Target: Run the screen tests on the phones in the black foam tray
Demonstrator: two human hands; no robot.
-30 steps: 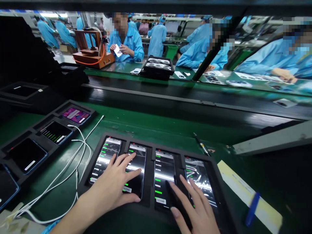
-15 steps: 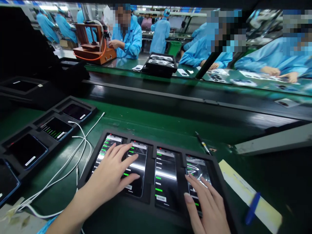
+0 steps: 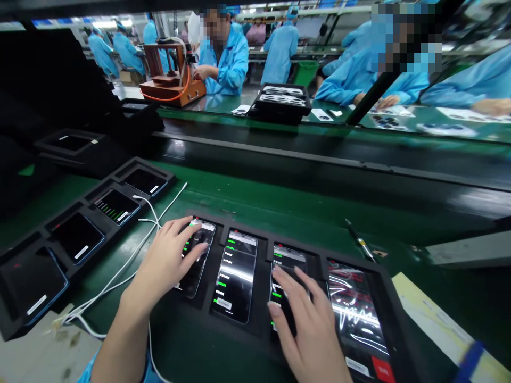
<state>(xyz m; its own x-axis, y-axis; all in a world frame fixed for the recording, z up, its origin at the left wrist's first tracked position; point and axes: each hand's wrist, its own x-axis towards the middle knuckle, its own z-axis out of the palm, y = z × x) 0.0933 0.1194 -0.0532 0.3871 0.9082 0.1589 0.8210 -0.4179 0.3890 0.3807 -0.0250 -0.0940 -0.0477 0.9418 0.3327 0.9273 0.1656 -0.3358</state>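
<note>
A black foam tray (image 3: 261,298) holds a row of smartphones with lit screens. My left hand (image 3: 170,260) is over the leftmost phone (image 3: 198,271), fingers spread and holding nothing. Beside it, the second phone (image 3: 235,276) lies uncovered, showing green and white text lines. My right hand (image 3: 307,314) is above the third phone (image 3: 290,257) with its fingers apart, hiding much of that screen. The rightmost phone (image 3: 355,303) shows red lettering and a red block in its lower corner. Whether any fingertip touches glass, I cannot tell.
Another foam tray (image 3: 109,230) with several phones stands at the left. White cables (image 3: 120,279) lie between the trays. A pen (image 3: 361,242), a yellowish paper (image 3: 433,324) and a blue object (image 3: 471,361) lie right. Co-workers in blue sit beyond a dark ledge (image 3: 279,151).
My left hand has gone from the second phone to the leftmost, my right hand from the rightmost to the third. The rightmost screen changed from a text list to red lettering. The view has shifted.
</note>
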